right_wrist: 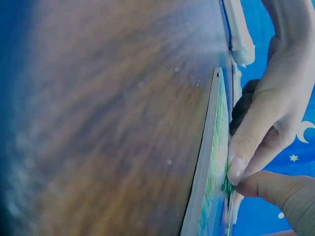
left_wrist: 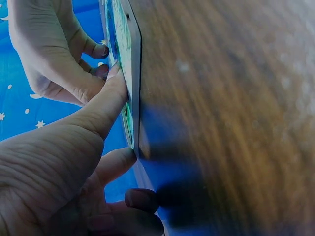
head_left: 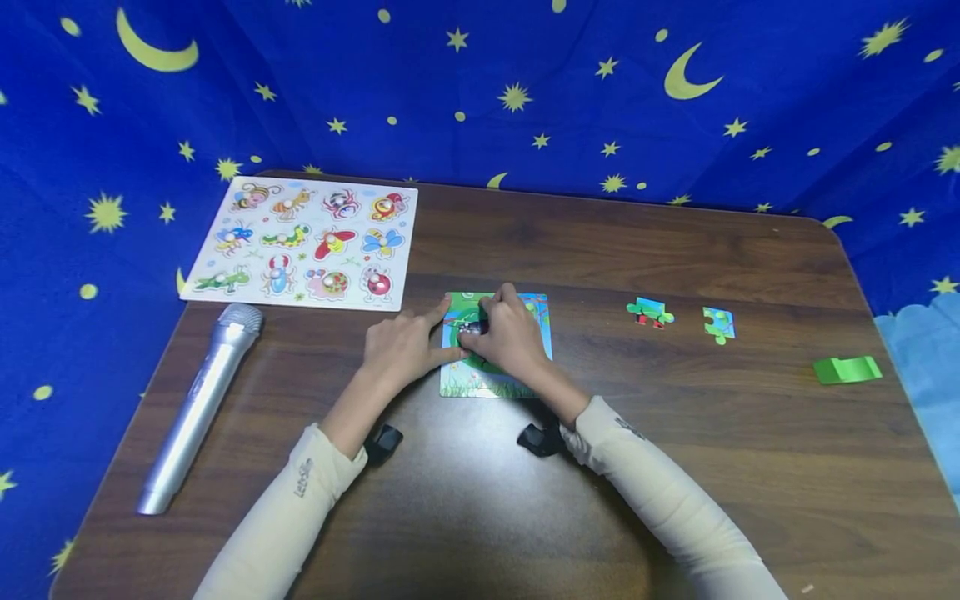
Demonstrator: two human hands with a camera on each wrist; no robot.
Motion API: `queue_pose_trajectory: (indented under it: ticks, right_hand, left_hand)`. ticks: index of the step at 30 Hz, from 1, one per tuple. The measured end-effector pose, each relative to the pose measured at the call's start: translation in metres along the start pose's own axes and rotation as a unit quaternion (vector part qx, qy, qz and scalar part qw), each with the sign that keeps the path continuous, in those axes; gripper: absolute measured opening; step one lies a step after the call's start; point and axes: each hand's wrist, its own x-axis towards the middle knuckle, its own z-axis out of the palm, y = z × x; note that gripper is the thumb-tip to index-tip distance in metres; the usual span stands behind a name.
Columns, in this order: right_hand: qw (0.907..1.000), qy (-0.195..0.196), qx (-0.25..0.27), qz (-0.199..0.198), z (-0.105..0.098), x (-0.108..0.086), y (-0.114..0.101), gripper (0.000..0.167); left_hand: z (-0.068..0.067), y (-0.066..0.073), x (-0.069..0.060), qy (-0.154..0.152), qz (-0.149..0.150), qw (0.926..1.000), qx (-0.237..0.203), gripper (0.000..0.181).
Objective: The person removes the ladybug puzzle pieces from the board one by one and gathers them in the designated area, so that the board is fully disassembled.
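Note:
A small jigsaw board (head_left: pixel 480 390) with a green, blue and grassy picture lies flat on the table. My left hand (head_left: pixel 401 346) is at its left side, thumb touching the picture and index finger along the edge; in the left wrist view the left thumb (left_wrist: pixel 110 101) lies on the face. Over the middle of the board, my right hand (head_left: pixel 513 333) has thumb and index finger bent about a dark-patterned puzzle piece (head_left: pixel 472 327), partly hidden by the fingers. In the right wrist view, the two thumb tips meet close to the board's surface.
Two loose jigsaw pieces, one with red and black (head_left: pixel 651 312) and one blue-green (head_left: pixel 720 324), lie to the right. Beyond them sits a bent green strip (head_left: pixel 847 370). A white insect peg puzzle (head_left: pixel 300 260) and a silver microphone (head_left: pixel 198 408) occupy the left. A blue starry cloth (head_left: pixel 480 83) hangs behind.

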Motion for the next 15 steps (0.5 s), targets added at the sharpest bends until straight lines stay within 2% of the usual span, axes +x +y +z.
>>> queue_pose_trajectory:
  ticks: [3,8,15]
  right_hand:
    - [0.9999,0.008,0.007,-0.001,0.001,0.001,0.0,0.055]
    - [0.9998,0.005,0.012,-0.014,-0.002,0.002,0.008,0.062]
    - [0.9996,0.002,0.02,-0.018,-0.02,-0.002,0.024,0.066]
  left_hand:
    - [0.0,0.0,-0.001,-0.002,-0.001,1.0,0.0,0.092]
    - [0.001,0.0,-0.001,0.001,0.002,1.0,0.001,0.093]
    - [0.001,0.0,0.0,0.008,0.006,0.9999,-0.009,0.095]
